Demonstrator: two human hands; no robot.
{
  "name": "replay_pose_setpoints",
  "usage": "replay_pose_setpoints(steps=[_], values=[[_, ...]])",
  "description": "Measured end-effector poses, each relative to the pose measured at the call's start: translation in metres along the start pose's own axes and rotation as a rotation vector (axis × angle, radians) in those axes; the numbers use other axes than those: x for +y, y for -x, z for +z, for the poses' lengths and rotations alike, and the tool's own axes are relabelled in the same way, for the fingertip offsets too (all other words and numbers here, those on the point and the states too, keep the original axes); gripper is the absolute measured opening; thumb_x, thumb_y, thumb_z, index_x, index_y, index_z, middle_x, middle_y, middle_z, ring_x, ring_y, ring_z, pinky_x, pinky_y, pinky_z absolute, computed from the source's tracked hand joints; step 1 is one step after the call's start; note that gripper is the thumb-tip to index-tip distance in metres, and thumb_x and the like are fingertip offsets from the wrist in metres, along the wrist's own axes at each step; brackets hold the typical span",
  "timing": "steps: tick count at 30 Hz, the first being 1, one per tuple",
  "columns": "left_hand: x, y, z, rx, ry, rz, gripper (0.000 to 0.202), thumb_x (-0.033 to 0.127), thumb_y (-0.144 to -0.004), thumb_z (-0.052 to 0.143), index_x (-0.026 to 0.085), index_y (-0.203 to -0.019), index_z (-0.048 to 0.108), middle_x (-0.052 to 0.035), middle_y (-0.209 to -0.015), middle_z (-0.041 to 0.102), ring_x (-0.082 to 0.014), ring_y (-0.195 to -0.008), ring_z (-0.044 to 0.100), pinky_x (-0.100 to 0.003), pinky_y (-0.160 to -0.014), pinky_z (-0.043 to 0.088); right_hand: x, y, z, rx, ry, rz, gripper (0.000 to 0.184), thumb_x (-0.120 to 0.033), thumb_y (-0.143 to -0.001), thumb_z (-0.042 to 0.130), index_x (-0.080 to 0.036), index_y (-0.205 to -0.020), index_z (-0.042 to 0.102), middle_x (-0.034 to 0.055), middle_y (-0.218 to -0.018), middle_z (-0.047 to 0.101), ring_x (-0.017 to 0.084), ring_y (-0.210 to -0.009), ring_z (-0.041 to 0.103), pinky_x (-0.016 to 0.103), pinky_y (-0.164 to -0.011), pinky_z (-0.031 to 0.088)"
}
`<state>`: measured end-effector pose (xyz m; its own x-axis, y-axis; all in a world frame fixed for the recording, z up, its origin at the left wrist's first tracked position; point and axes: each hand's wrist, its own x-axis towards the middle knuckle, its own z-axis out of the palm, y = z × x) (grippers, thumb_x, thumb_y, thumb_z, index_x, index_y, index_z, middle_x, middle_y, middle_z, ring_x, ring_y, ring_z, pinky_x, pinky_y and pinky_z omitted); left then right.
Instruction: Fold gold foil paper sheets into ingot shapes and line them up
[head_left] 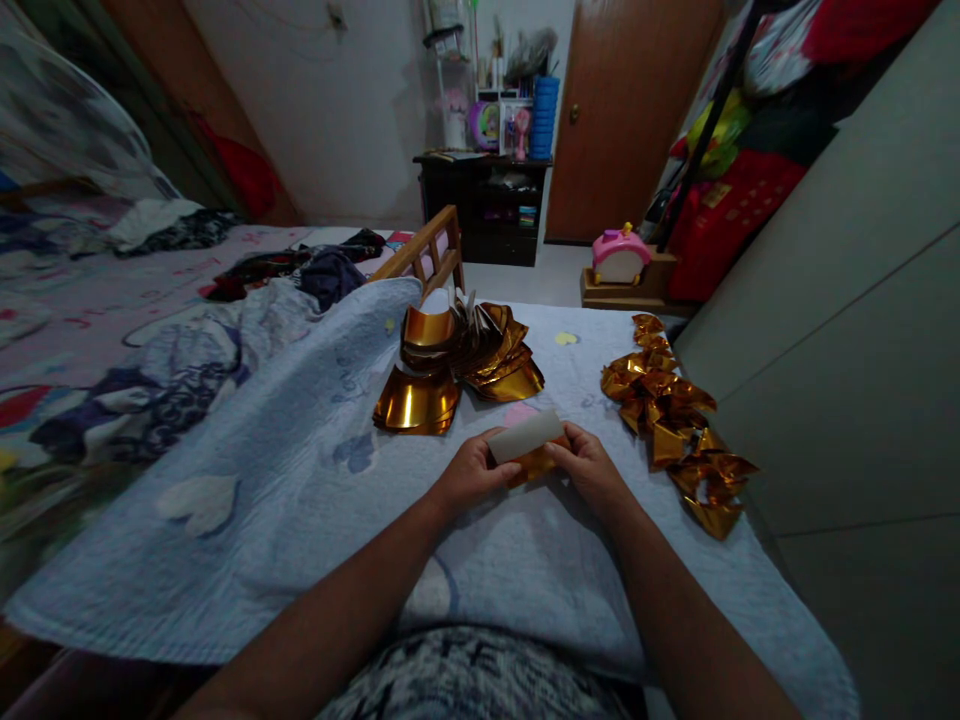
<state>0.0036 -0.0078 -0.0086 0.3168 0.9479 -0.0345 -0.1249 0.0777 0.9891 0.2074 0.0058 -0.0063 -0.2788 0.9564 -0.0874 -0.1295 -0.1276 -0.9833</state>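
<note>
Between my two hands is a sheet of gold foil paper (pixel 527 437), curled over so that its white back faces up and a strip of gold shows along the lower edge. My left hand (pixel 474 470) grips its left end, thumb on top. The right end is pinched by my right hand (pixel 587 460), with the thumb across the gold strip. Beyond my hands lies a fanned stack of gold foil sheets (pixel 418 400). Off to the right, several folded gold foil pieces (pixel 667 410) lie in a crumpled row.
A pale blue quilt (pixel 300 530) covers the surface under my hands. Rumpled clothes (pixel 247 320) lie on the pink bed at left. A wooden rail (pixel 427 250) rises behind the stack. A pink toy (pixel 621 255) and a white cabinet (pixel 847 350) stand to the right.
</note>
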Motion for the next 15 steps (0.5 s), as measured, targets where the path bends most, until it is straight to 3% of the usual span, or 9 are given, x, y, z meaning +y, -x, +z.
replay_pose_setpoints(steps=[10, 15], values=[[0.0017, 0.002, -0.0026, -0.076, -0.088, -0.022, 0.043, 0.046, -0.075, 0.079, 0.011, -0.097, 0.067, -0.0016, -0.077, 0.062, -0.0132, -0.068, 0.056, -0.023, -0.063, 0.043, 0.0072, -0.0041, 0.0009, 0.021, -0.002, -0.007, 0.033, -0.041, -0.075, 0.078, -0.02, -0.099, 0.07, 0.0022, -0.088, 0.072, 0.019, -0.078, 0.066, 0.03, -0.072, 0.051], [0.004, 0.001, -0.0012, -0.041, -0.071, -0.017, 0.044, 0.046, -0.074, 0.08, 0.012, -0.099, 0.069, -0.004, -0.082, 0.068, -0.0168, -0.074, 0.062, -0.026, -0.069, 0.048, 0.0035, -0.0026, 0.0035, 0.002, -0.047, 0.002, 0.036, -0.04, -0.075, 0.078, -0.022, -0.104, 0.066, 0.0025, -0.094, 0.072, 0.02, -0.083, 0.067, 0.031, -0.076, 0.053]])
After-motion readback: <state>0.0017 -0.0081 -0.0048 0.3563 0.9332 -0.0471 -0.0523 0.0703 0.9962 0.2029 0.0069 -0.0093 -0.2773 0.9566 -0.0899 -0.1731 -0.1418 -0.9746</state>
